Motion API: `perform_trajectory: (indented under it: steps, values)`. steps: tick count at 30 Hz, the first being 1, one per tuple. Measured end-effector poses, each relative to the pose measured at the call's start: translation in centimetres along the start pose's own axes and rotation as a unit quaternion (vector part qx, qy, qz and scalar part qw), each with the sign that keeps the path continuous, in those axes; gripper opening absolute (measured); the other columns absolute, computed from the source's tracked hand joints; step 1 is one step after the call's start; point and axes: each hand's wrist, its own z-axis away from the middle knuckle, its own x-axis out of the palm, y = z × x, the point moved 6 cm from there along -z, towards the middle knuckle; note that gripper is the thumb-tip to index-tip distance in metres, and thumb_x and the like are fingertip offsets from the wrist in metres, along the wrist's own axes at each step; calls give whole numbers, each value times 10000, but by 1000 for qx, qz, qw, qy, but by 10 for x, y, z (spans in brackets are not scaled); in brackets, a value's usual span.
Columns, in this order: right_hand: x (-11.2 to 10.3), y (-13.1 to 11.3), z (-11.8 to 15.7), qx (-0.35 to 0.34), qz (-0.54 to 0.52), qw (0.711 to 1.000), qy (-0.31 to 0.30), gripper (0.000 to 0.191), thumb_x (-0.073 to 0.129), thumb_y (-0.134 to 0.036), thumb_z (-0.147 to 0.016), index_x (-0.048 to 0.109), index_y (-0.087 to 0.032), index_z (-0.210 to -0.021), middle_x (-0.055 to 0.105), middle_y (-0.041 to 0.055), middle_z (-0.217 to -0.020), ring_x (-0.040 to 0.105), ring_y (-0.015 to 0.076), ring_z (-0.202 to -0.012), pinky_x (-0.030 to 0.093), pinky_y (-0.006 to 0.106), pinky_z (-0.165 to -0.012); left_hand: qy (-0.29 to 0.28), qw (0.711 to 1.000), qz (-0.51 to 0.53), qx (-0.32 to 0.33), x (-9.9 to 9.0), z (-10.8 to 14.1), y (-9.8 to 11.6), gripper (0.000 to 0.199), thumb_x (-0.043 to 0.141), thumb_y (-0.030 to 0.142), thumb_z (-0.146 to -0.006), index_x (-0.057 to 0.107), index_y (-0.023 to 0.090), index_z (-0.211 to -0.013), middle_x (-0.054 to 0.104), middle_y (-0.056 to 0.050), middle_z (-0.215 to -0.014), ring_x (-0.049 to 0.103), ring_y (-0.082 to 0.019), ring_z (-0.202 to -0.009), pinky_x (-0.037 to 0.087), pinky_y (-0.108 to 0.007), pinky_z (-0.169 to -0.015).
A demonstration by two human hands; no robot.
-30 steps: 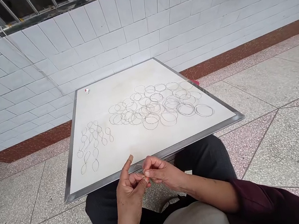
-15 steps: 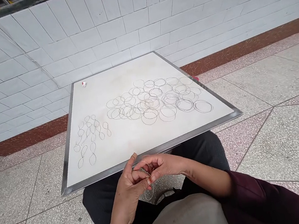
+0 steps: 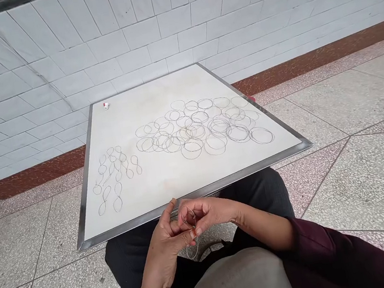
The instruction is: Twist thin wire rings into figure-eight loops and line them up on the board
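Note:
Just below the table's near edge, my left hand [image 3: 172,238] pinches a thin wire loop [image 3: 193,254] between thumb and fingers. My right hand [image 3: 205,213] meets it from the right, its thumb and fingertips closed on the same wire. The loop is crossed near the fingertips, with one part above and one hanging below. Several round wire rings [image 3: 192,148] lie overlapping across the middle and right of the white table [image 3: 148,189]. Several figure-eight wire pieces [image 3: 117,203] lie on its left side.
A small white and red object [image 3: 106,106] sits at the table's far left corner. The table has a metal edge [image 3: 253,169] and stands by a white tiled wall [image 3: 140,36]. My legs are under its near side.
The upper part of the wire loop has turned and looks narrower between my fingers. Both hands stay in nearly the same place, and the view has shifted slightly.

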Motion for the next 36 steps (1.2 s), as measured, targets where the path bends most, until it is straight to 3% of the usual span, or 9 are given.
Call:
perform_trajectory:
  steps: [9, 15, 25, 36]
  values:
    - [-7, 4, -2, 4, -11, 999, 45, 366, 758, -342, -799, 585, -143, -1052, 652, 14, -827, 664, 143, -756, 466, 260, -679, 60, 997, 20, 41, 3, 6, 10, 1042, 872, 283, -600, 353, 180, -1498, 681, 17, -622, 588, -143, -557, 448, -300, -666]
    - [-12, 6, -1, 9, 19, 998, 57, 372, 736, -398, -817, 568, -145, -1031, 651, 17, -794, 596, 107, -670, 351, 195, -539, 78, 995, 8, 56, 2, 9, 14, 1025, 871, 293, -595, 374, 194, -1487, 673, 36, -605, 611, -157, -577, 468, -317, -699]
    - [-15, 6, -2, -8, 42, 996, 81, 332, 714, -406, -839, 575, -153, -1004, 628, -12, -760, 444, 60, -545, 357, 204, -540, 94, 992, -3, 79, -1, 10, 14, 934, 838, 297, -634, 417, 202, -1461, 680, 25, -616, 632, -171, -599, 480, -319, -675]
    - [-12, 1, -1, -16, 68, 993, 93, 296, 679, -384, -874, 568, -148, -1014, 634, -5, -762, 495, 72, -591, 361, 203, -549, 100, 990, -23, 95, -1, 11, 16, 908, 826, 288, -649, 415, 197, -1453, 671, 35, -609, 612, -155, -607, 494, -305, -677]
